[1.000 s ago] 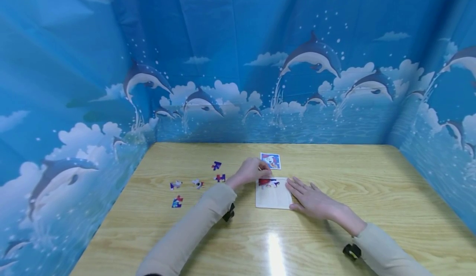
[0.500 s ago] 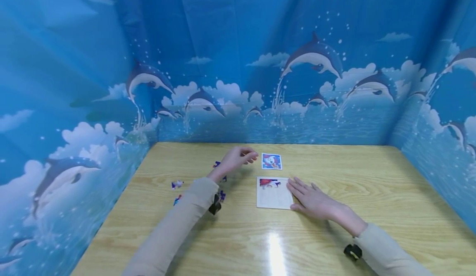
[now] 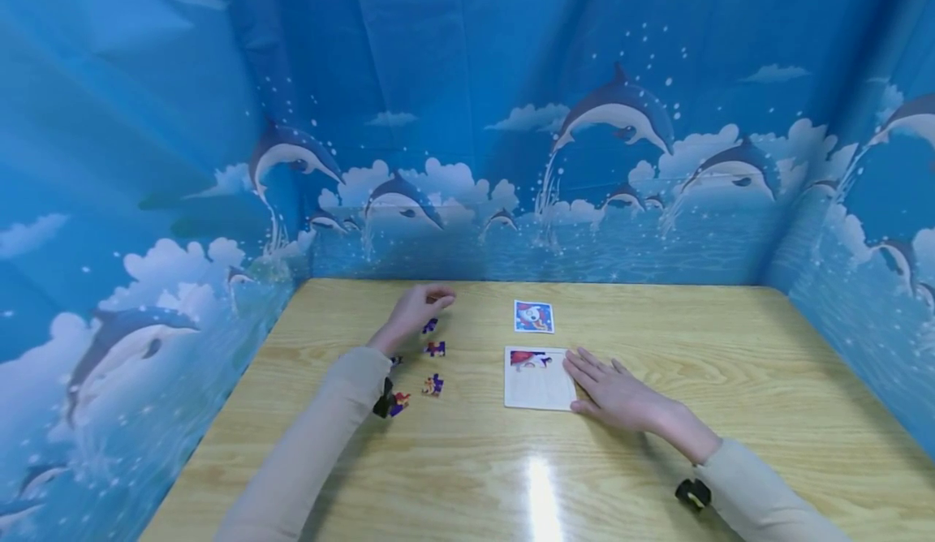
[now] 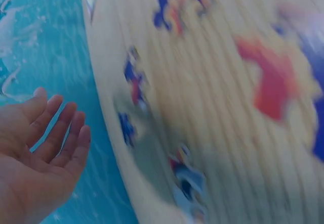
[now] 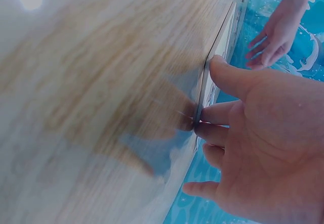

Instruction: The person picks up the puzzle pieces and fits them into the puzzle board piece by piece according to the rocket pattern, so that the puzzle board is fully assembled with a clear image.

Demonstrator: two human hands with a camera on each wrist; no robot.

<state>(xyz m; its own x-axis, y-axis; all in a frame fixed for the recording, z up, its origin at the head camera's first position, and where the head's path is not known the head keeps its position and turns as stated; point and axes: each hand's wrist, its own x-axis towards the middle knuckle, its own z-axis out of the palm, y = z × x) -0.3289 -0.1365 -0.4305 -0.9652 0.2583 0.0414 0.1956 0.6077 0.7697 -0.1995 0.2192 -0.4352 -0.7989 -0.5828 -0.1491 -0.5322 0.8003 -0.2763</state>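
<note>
The person's left hand (image 3: 412,312) hangs in the air over the far left part of the desk (image 3: 730,363). Its fingers are loose, a bit bent and spread apart, and the palm is bare. Closest to it is a small purple puzzle piece (image 3: 429,326). A red and purple piece (image 3: 434,349) lies a little nearer, and a tan and purple piece (image 3: 433,384) lies nearer than that. One more piece, red and purple with some orange (image 3: 399,403), sits by the left wrist. The arm hides part of this group.

The right hand (image 3: 613,392) lies with its fingers out straight. The fingers and thumb touch the right edge of a pale, square puzzle board (image 3: 540,388). The board lies flat in the middle of the desk. Some red, white and purple puzzle parts (image 3: 529,359) sit in its far left corner.

Just past the board lies a little picture card (image 3: 534,316) with a white animal on it. Behind the desk hangs a blue curtain (image 3: 438,79) with jumping dolphins and white clouds.
</note>
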